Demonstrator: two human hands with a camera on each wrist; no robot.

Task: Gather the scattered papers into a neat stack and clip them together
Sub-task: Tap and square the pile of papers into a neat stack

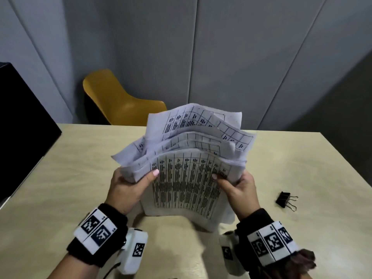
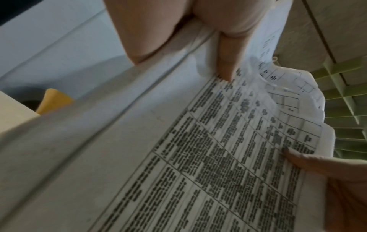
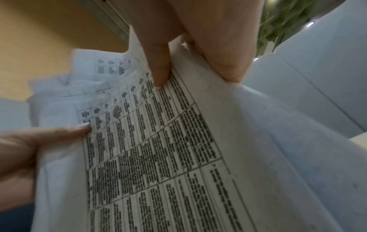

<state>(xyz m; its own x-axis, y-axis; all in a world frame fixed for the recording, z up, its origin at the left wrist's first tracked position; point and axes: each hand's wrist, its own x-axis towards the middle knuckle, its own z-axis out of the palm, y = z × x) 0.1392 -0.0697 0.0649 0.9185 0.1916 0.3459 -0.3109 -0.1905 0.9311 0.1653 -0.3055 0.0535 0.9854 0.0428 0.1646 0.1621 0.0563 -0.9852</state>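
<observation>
**Papers held upright at frame centre, both grips pinching the bundle**

The papers [image 1: 187,178] are held on edge at centre of the head view, lower edge on or just above the counter [image 1: 80,168]; contact can't be told. The bundle is pinched at its left edge by the left hand [image 1: 128,190], thumb pressed on the front sheet, fingers hidden behind. The right edge is pinched the same way by the right hand [image 1: 239,190], thumb on the printed table. The sheets are uneven: upper edges are fanned and staggered, several corners stick out at top and upper left. The front sheet is bowed toward the camera. In both wrist views the thumbs are seen flat on the printed face; the image is blurred.

The binder clip [image 1: 285,200] is lying on the counter at right of frame, well apart from the papers, untouched. A yellow chair [image 1: 116,99] is seen behind the counter, upper left of centre.
</observation>
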